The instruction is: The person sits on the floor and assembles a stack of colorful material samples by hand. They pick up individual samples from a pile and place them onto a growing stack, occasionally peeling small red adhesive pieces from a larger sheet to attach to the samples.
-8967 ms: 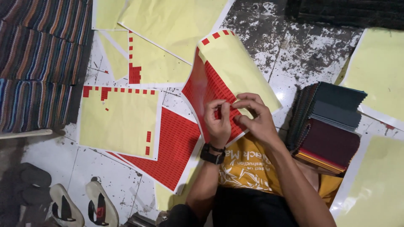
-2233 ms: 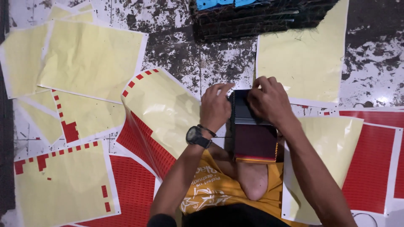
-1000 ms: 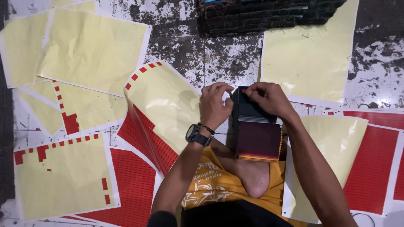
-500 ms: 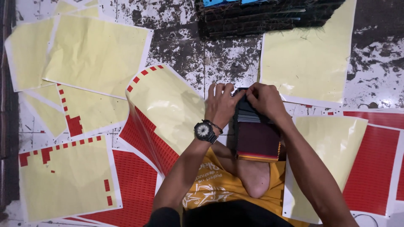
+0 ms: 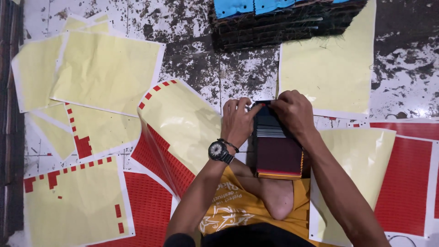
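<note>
I have one view only, from the camera on the person's head. It looks almost straight down at the floor [image 5: 192, 68], close above both hands, with the lap at the bottom edge and a dark crate [image 5: 288, 23] at the top.

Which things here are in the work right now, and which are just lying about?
In hand:
left hand
right hand
stack of dark cards

Lying about:
curled red sticker sheet
yellow backing sheets
dark crate
red sheet at right
</note>
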